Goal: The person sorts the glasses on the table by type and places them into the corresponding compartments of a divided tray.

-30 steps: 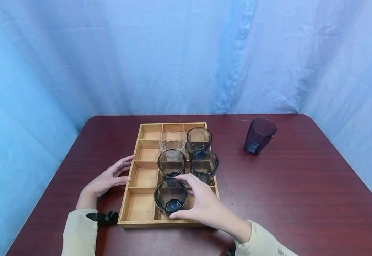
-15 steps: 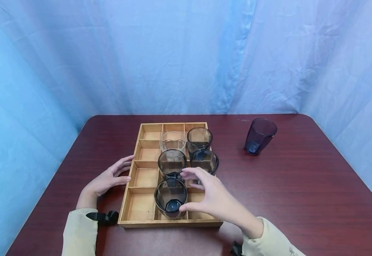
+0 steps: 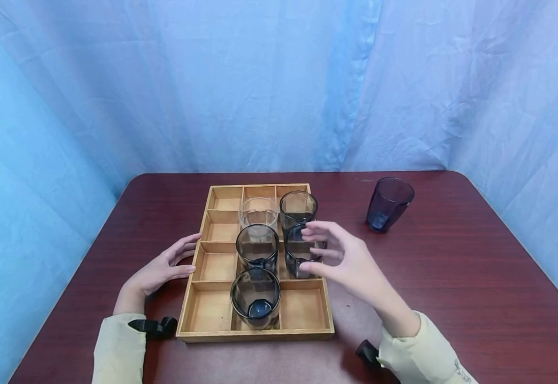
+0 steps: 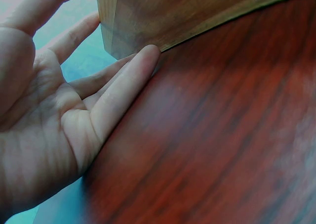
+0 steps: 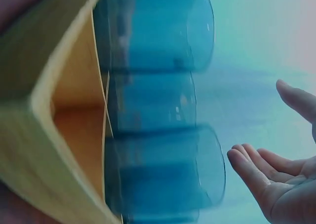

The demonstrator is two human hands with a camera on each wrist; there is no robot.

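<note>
A wooden divided tray (image 3: 255, 336) lies on the table. Flat against its left side rest the straight fingers of my left hand (image 3: 161, 269); in the left wrist view a fingertip (image 4: 150, 53) touches the tray's lower edge. My right hand (image 3: 350, 258) holds nothing and hovers, fingers loosely bent, over a smoky glass (image 3: 294, 249) in the right column. The right wrist view shows that hand (image 5: 281, 184) apart from the glasses. Another smoky glass (image 3: 256, 296) stands in the front middle compartment. Behind it are a further smoky glass (image 3: 257, 242) and a clear glass (image 3: 258, 209).
A smoky glass (image 3: 299, 205) stands toward the tray's back right. Off the tray, a dark purple glass (image 3: 389, 205) stands at the right on the dark red table (image 3: 451, 266). Pale blue curtains (image 3: 259, 85) hang round the table.
My right hand has let go of the front middle glass and moved up and to the right. That glass stays in its compartment. My left hand has not moved.
</note>
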